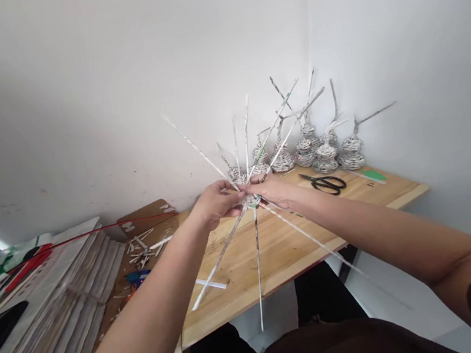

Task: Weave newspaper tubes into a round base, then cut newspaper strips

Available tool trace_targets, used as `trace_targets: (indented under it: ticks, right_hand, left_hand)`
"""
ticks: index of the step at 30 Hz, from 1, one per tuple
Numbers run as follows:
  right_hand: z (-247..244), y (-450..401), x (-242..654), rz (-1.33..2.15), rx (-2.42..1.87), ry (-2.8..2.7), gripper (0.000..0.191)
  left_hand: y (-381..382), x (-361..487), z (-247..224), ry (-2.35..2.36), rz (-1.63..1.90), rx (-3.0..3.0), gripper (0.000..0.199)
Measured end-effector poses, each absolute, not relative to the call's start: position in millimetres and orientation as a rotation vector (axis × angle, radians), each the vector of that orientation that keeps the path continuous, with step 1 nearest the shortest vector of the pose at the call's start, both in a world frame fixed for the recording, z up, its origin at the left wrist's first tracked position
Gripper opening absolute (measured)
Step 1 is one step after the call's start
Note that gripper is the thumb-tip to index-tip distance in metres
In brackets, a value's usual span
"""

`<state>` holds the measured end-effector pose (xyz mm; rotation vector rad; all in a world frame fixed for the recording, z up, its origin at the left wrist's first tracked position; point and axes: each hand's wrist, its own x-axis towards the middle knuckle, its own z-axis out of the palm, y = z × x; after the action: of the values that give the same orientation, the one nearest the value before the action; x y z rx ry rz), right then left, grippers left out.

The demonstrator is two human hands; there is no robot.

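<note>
Between my hands, above the wooden table, is a woven base of rolled newspaper (252, 201), with several long thin paper tubes fanning out from it like spokes. My left hand (220, 202) is closed on its left side, thumb and fingers pinching near the centre. From the right, my right hand (270, 190) pinches the same piece close to the middle, its fingertips near those of the left. Some tubes point up towards the wall, others hang down past the table's front edge. Parts of the woven centre are hidden behind my fingers.
Several woven paper gourd shapes (326, 157) stand along the wall. Black-handled scissors (323, 182) and a green leaf shape (373, 175) lie on the wooden table (240, 265). At left are a tall stack of newspapers (73, 280), paper scraps (142, 248) and a blue tool (137, 277).
</note>
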<state>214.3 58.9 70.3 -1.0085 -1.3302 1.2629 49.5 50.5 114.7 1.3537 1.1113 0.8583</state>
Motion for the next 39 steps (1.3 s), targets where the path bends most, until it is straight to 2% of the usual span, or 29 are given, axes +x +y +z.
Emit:
trace_targets:
  ticks: [3,6,11,18,29,31,33,39]
  right_hand:
    - [39.5,62.4,201.7,1.25,-1.044,-1.294,0.035]
    - [24.1,69.6,192.5,1.289,-1.007,-1.246,0.032]
    - [12.6,80.4,183.7,1.263,-1.034,-1.177,0.026]
    - [-6.4,85.6,182.2,1.059,-1.152,-1.187,0.018]
    - [-13.9,82.6,191.4,1.262,-0.962,-1.164,0.035]
    - [-16.3,82.6,191.6,1.258,-0.968,-1.116,0.037]
    - [-19.3,83.1,191.8,1.209,-1.016,-1.099,0.038]
    - [-21.7,84.2,192.6,0.823,-1.048,-1.202,0.029]
  left_hand:
    - [56.8,46.4,81.3,1.161,0.964,1.272,0.046]
    - [63.2,44.3,61.2,1.169,1.067,1.26,0.039]
    - [71.3,41.7,44.6,1.204,1.137,1.265,0.035]
    - [76.3,43.5,27.5,1.197,1.142,1.239,0.034]
    - [76.2,51.6,15.6,1.269,1.204,1.152,0.026]
    - [76.6,50.8,15.0,1.278,1.188,1.115,0.029]
    - [77.1,50.5,14.5,1.258,1.153,1.089,0.033]
    - [78.1,54.2,17.2,1.318,1.105,1.052,0.015]
